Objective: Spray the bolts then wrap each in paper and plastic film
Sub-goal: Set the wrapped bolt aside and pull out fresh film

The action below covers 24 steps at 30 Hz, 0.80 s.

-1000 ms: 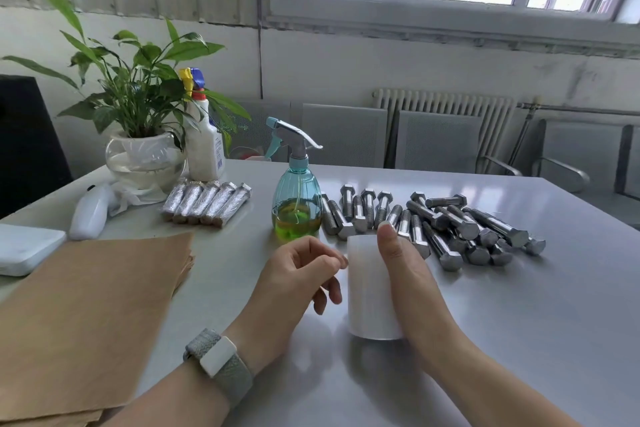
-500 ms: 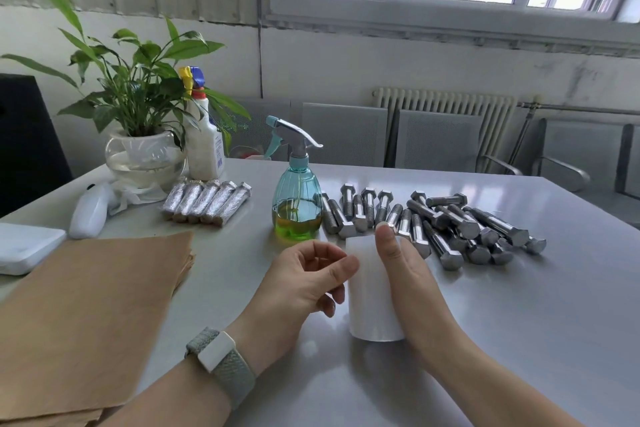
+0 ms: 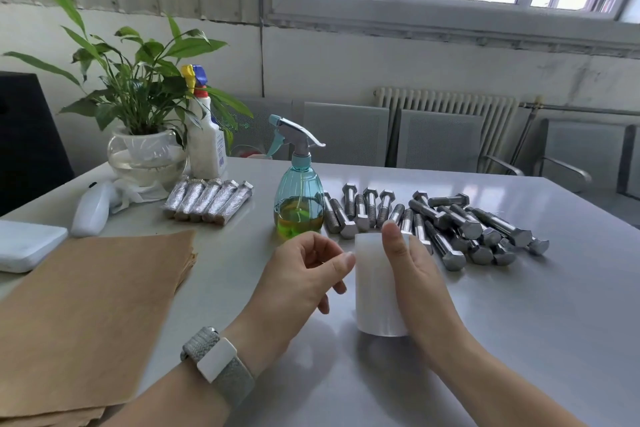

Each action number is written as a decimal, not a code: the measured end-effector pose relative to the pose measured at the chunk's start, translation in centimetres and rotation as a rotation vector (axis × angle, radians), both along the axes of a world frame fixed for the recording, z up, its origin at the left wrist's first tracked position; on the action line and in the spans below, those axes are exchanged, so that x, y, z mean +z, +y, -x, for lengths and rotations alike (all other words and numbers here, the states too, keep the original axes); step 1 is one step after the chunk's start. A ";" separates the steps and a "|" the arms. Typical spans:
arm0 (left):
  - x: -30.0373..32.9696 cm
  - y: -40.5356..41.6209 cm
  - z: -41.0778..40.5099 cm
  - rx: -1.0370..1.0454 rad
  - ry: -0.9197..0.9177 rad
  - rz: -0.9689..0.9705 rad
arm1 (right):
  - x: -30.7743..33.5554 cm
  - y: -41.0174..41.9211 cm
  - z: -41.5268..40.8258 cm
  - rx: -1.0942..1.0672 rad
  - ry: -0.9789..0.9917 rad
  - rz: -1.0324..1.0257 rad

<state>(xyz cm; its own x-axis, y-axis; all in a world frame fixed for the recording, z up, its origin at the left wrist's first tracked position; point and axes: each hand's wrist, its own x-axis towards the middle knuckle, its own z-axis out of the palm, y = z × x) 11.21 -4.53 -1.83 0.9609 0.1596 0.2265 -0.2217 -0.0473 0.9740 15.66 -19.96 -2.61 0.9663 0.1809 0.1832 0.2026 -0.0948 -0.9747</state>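
Observation:
A white roll of plastic film (image 3: pixel 375 291) stands upright on the grey table (image 3: pixel 519 322). My right hand (image 3: pixel 420 282) grips it from the right, thumb lying up its front and fingers hidden behind. My left hand (image 3: pixel 298 277) is beside the roll with its fingers curled, and its thumb tip touches the roll's left side. Several bare steel bolts (image 3: pixel 446 222) lie just beyond the roll. A teal spray bottle (image 3: pixel 298 198) with yellow-green liquid stands left of them. Several film-wrapped bolts (image 3: pixel 207 199) lie in a row farther left. A stack of brown paper (image 3: pixel 86 305) lies at the near left.
A potted plant in a glass bowl (image 3: pixel 145 152) and a white spray bottle (image 3: pixel 206 146) stand at the back left. A white handheld device (image 3: pixel 91 208) and a white box (image 3: pixel 24 246) lie near the left edge. Grey chairs (image 3: pixel 440 142) line the far side.
My left thumb has moved right from the curled fingers and now touches the roll's side. The right hand and the roll have stayed in place.

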 end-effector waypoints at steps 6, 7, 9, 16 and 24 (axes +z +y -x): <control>0.1 -0.3 0.4 0.088 0.054 -0.104 | -0.1 0.1 0.2 -0.036 -0.072 0.042; 0.0 -0.3 0.5 0.100 0.048 -0.140 | -0.1 0.2 0.2 -0.042 -0.085 0.046; 0.0 -0.5 0.6 0.117 0.041 -0.180 | -0.1 0.2 0.2 -0.054 -0.108 0.053; 0.1 -0.5 0.8 0.177 -0.033 -0.305 | -0.4 0.3 0.2 -0.064 -0.159 0.080; 0.0 -0.4 0.5 0.169 -0.074 -0.314 | -0.1 0.2 0.2 -0.051 -0.103 0.072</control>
<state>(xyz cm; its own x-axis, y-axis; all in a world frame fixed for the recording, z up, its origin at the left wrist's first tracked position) 10.69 -4.97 -1.86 0.9062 0.2262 0.3573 -0.2543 -0.3837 0.8878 15.43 -19.78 -2.68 0.9512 0.1488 0.2704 0.2946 -0.1768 -0.9391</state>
